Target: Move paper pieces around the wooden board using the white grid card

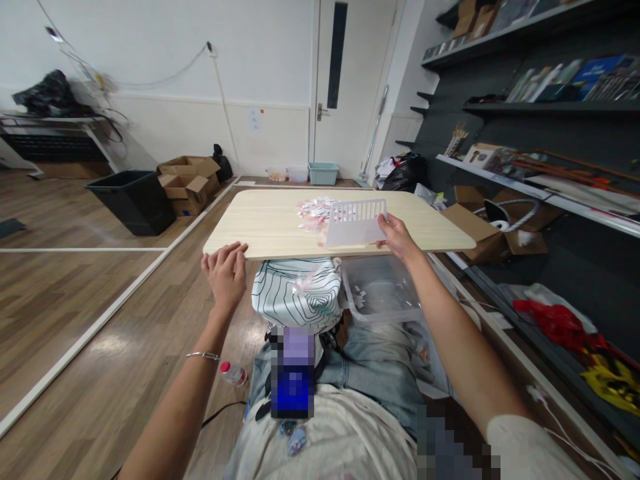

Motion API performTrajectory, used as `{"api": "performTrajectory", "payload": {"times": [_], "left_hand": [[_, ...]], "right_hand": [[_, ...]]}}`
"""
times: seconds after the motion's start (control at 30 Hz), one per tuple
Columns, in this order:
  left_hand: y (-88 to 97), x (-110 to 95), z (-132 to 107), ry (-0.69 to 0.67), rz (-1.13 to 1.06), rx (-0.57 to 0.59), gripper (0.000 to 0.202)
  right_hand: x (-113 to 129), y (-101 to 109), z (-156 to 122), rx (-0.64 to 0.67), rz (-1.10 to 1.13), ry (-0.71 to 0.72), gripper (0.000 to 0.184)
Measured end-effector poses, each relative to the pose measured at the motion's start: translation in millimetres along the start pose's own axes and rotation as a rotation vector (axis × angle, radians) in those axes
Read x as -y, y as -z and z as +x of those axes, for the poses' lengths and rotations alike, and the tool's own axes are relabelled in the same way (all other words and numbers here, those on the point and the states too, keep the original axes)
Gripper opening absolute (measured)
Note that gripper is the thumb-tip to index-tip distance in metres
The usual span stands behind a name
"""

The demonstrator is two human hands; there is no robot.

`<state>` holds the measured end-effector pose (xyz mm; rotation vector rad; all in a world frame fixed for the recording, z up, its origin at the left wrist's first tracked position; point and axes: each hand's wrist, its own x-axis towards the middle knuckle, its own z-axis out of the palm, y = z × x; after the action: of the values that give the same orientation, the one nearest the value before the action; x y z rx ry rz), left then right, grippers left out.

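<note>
Shirt (345,433) nearest; right grip (397,237) pinching slotted sheet's (353,233) right edge; left grip's (226,273) hold unclear.

You are in a storeroom or workroom, as far as the blurred shelf goods let you tell. Stocked shelves (550,107) line your right; cardboard boxes (197,192) and a black bin (133,203) stand on the floor (65,293).
</note>
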<state>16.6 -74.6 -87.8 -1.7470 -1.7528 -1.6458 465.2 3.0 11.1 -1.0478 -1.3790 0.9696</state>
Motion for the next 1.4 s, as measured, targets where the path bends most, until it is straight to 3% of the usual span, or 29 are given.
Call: {"api": "performTrajectory", "payload": {"times": [0.13,0.27,0.43,0.7,0.9,1.17,1.4], "left_hand": [[1.5,4,-13,-0.055,-0.036,-0.028,0.034],[9.2,3,-42,-0.117,-0.135,-0.048,0.041],[11.2,-2,-67,-0.156,-0.317,0.087,0.031],[-9.3,-13,-64,-0.047,-0.448,0.148,0.028],[-11.4,-28,-55,0.022,-0.437,0.169,0.030],[19.5,-19,-63,0.203,-0.449,0.051,0.028],[53.9,-34,-35,0.240,-0.495,-0.156,0.023]], "right_hand": [[1,0,0,-0.060,0.040,-0.036,0.060],[0,-2,1,-0.050,0.041,-0.039,0.057],[-1,-3,1,-0.050,0.050,-0.030,0.054],[2,-5,0,-0.041,0.045,-0.018,0.057],[6,-6,-2,-0.054,0.013,-0.034,0.059],[6,-8,-3,-0.063,0.002,-0.021,0.059],[6,-7,-3,-0.107,-0.004,-0.028,0.063]]}}
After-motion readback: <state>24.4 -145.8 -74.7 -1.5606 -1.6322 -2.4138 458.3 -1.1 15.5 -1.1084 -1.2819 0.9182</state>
